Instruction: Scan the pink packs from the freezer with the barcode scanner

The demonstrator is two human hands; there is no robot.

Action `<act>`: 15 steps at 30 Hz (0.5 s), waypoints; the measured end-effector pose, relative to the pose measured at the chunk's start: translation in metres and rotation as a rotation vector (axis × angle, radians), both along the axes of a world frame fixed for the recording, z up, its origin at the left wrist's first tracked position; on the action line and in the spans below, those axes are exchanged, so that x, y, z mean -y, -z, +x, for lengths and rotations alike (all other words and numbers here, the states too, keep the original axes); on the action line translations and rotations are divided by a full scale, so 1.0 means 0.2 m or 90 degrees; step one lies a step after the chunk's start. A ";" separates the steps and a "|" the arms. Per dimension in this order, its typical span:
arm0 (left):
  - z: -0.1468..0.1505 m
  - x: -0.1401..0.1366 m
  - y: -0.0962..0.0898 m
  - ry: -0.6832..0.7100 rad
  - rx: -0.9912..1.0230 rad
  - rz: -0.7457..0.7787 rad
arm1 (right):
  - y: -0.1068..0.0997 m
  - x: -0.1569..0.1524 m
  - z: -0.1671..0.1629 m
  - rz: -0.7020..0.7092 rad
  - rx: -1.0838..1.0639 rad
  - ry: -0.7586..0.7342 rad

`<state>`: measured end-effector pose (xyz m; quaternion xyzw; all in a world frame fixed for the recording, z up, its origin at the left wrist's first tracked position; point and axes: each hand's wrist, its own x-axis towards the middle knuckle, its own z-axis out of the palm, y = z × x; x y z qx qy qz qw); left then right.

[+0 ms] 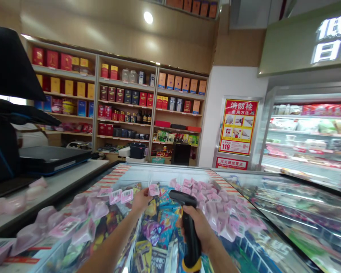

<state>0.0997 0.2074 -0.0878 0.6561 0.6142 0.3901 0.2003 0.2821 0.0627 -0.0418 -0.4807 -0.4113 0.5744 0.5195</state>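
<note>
The left hand (142,200) has its fingers drawn together at the near-left edge of a small pink pack with a barcode label (154,189), apparently pinching it. The right hand (200,226) is closed around the handle of a black-and-yellow barcode scanner (184,197), its head just right of that pack. Below both lie colourful wrapped packets (166,218) inside a chest freezer (159,169). More pink packs (213,203) cluster to the right, with another group along the left. Farther left, a desk (98,167) carries a black checkout terminal (52,155); beyond, shelves (125,102) hold boxed goods.
</note>
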 end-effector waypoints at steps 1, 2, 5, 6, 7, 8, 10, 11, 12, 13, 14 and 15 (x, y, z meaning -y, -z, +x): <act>-0.01 0.01 0.00 0.007 -0.006 -0.004 | 0.00 0.00 0.00 0.002 0.004 -0.002; -0.02 0.01 0.00 0.016 -0.013 -0.008 | 0.01 0.00 0.00 0.002 0.009 -0.004; -0.06 0.02 0.01 0.013 -0.036 -0.017 | 0.02 -0.01 0.00 0.002 0.019 -0.006; -0.08 0.02 0.02 0.003 -0.043 -0.018 | 0.02 -0.01 0.00 0.004 0.016 -0.005; -0.10 0.02 0.03 -0.009 -0.051 -0.020 | 0.02 -0.01 0.00 0.007 0.011 -0.005; -0.12 0.02 0.03 -0.022 -0.060 -0.022 | 0.02 -0.01 0.00 0.009 0.005 -0.004; -0.16 0.02 0.04 -0.049 -0.077 -0.028 | 0.03 -0.01 0.00 0.008 -0.006 0.001; -0.19 0.02 0.04 -0.062 -0.086 -0.032 | 0.03 -0.02 0.00 0.005 -0.008 0.004; -0.22 0.03 0.04 -0.075 -0.095 -0.035 | 0.02 -0.02 0.00 0.003 -0.009 0.009; -0.24 0.03 0.04 -0.087 -0.104 -0.037 | 0.02 -0.02 0.00 0.004 -0.009 0.016; -0.27 0.03 0.04 -0.100 -0.114 -0.038 | 0.02 -0.02 0.00 0.008 -0.009 0.023; -0.30 0.03 0.04 -0.115 -0.123 -0.037 | 0.01 -0.02 0.01 0.015 -0.010 0.028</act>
